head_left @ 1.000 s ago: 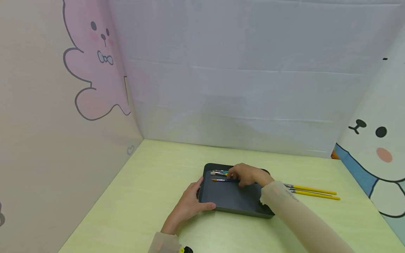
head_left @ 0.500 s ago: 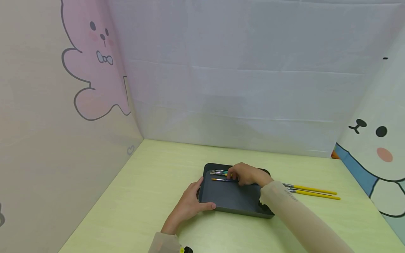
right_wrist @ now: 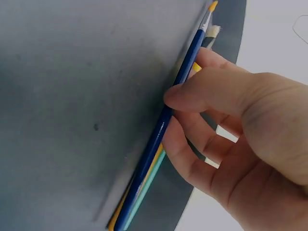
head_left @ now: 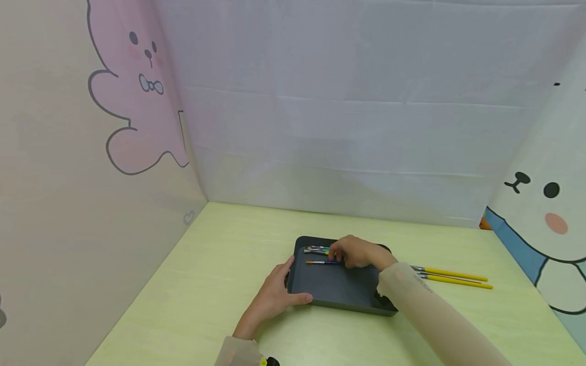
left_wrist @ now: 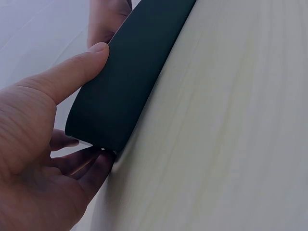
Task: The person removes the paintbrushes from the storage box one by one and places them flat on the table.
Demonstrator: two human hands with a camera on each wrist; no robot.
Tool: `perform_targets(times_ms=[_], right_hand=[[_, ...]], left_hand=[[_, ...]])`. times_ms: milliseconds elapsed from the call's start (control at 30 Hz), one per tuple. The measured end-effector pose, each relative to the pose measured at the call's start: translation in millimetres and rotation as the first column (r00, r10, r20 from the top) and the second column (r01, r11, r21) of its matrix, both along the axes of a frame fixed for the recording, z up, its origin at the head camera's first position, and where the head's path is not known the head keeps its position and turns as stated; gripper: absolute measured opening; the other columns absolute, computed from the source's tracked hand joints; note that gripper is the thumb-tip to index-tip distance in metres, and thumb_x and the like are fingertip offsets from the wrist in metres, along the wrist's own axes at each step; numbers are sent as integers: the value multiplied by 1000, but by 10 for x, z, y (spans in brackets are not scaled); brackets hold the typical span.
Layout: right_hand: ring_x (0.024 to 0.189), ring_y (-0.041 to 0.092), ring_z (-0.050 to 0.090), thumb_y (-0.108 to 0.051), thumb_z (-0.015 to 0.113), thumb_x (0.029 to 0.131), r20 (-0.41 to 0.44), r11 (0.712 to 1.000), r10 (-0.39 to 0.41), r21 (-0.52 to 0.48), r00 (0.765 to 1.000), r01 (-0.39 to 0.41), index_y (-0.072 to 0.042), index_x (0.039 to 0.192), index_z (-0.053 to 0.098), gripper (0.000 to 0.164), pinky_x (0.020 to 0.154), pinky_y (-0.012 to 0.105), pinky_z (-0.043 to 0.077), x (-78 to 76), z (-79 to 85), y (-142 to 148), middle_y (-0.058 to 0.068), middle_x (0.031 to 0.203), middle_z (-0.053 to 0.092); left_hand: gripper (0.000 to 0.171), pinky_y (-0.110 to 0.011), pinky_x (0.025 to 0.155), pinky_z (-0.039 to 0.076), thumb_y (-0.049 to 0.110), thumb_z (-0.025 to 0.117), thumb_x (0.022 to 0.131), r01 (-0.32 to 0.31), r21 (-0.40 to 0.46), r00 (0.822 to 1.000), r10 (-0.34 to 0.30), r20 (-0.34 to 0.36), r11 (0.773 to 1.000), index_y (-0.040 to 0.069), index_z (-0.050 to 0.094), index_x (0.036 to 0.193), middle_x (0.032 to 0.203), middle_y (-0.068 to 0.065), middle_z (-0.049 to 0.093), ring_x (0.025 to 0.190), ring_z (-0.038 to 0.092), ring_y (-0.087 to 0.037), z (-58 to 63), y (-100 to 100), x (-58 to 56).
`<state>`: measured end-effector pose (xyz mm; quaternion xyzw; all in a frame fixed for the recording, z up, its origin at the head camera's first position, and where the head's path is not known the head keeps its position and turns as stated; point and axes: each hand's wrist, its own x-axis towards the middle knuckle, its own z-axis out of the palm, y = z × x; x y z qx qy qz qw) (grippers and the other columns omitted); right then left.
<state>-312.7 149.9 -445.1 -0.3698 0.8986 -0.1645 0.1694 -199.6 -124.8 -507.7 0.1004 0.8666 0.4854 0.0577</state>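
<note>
One blue brush point(right_wrist: 156, 132) over the tray point(head_left: 336, 284), pinched in the fingers point(right_wrist: 179, 149) of the right hand point(head_left: 359, 252); long axis sideways, bristles point(right_wrist: 213, 6) toward the left hand point(head_left: 274, 292), which grips the tray's near corner.

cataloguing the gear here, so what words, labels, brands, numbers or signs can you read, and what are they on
No text is readable.
Blue brush: small white print, too small and blurred to read.
Right sleeve: dark marks, perhaps lettering, too blurred to read.
</note>
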Motion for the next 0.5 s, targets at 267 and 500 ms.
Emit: perform_targets(times_ms=[267, 500], right_hand=[[90, 23, 65, 21, 65, 84, -51, 998, 51, -45, 997, -54, -11, 120, 76, 49, 81, 34, 55, 53, 196, 120, 3, 108, 69], [94, 24, 66, 20, 65, 87, -81, 996, 49, -68, 996, -54, -12, 121, 76, 48, 80, 33, 55, 191, 372, 345, 0, 107, 69]], left_hand=[[120, -59, 114, 42, 48, 95, 78, -11, -11, 1000, 11, -2, 1000, 14, 27, 170, 162, -19, 42, 142, 48, -36, -10, 3, 7], [121, -60, 115, 41, 50, 96, 77, -18, -17, 1000, 18, 2, 1000, 15, 27, 170, 164, -18, 41, 146, 45, -37, -26, -3, 5]])
